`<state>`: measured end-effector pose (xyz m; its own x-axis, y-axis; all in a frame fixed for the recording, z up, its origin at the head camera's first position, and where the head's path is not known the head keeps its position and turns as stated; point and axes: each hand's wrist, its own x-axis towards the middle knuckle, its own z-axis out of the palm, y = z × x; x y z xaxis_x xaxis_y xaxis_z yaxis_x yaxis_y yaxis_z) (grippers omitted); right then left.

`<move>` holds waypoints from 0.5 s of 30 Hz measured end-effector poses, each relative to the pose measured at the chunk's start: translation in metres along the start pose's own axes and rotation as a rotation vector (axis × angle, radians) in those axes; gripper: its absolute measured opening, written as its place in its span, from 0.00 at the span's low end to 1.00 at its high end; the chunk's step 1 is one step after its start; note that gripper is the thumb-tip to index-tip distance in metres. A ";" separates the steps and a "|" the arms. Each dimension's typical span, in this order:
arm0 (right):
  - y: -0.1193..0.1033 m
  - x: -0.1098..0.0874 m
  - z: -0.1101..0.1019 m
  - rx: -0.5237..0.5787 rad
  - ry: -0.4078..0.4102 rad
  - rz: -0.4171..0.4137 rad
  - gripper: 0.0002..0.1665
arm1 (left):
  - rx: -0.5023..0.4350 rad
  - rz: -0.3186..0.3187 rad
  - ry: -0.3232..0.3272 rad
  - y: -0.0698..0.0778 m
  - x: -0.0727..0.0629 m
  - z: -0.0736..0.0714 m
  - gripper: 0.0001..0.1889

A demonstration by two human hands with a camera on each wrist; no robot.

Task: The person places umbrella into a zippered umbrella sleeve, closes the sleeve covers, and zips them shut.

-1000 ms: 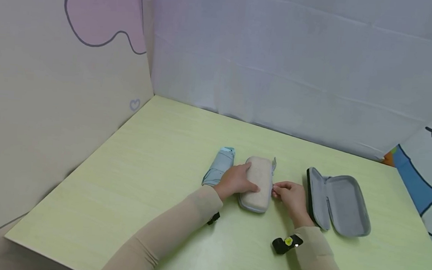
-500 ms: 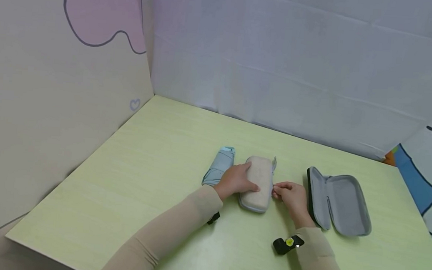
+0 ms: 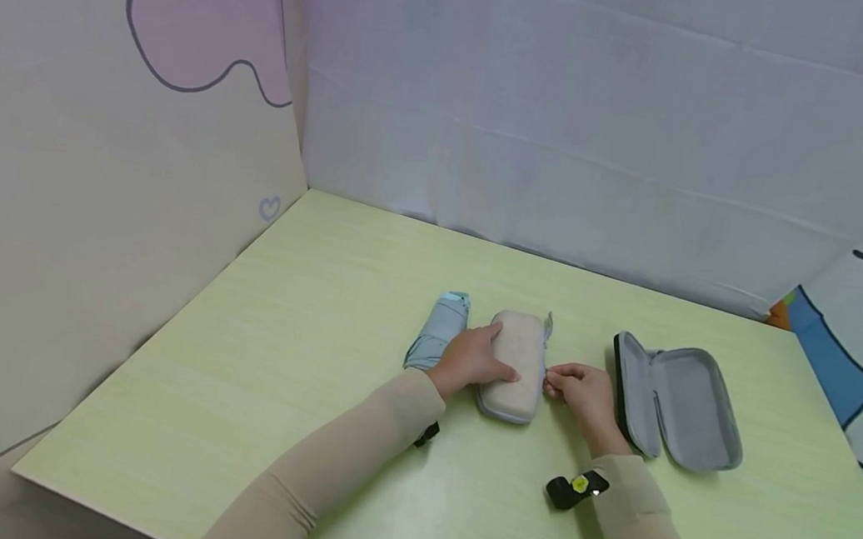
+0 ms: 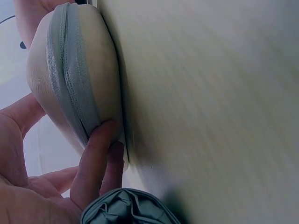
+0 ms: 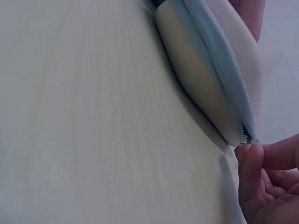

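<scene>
Nothing has shifted: our left hand (image 3: 470, 358) still curls over the beige case (image 3: 513, 365) on the table (image 3: 260, 358), while our right hand (image 3: 580, 394) pinches its zipper pull (image 5: 247, 138)

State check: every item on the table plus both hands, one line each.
beige case: zipped closed, lying flat.
grey case: lying open, nothing visible inside.
blue umbrella: folded, lying beside the beige case.
left hand: holds the beige case.
right hand: pinches the zipper pull.
</scene>
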<state>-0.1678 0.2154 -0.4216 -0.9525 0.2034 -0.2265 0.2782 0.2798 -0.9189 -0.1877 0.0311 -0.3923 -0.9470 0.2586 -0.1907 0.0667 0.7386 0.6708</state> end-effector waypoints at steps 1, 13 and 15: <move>0.000 0.000 0.000 0.005 -0.001 -0.001 0.09 | 0.002 0.001 0.001 0.000 0.000 0.000 0.46; 0.002 0.001 -0.001 0.044 -0.013 0.006 0.08 | 0.002 0.009 0.012 0.000 0.000 -0.002 0.46; 0.002 0.001 -0.001 0.050 -0.010 0.010 0.08 | 0.004 0.009 0.011 0.000 0.001 -0.001 0.46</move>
<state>-0.1677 0.2174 -0.4231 -0.9512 0.1959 -0.2385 0.2811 0.2307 -0.9315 -0.1887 0.0304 -0.3914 -0.9498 0.2583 -0.1763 0.0766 0.7387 0.6697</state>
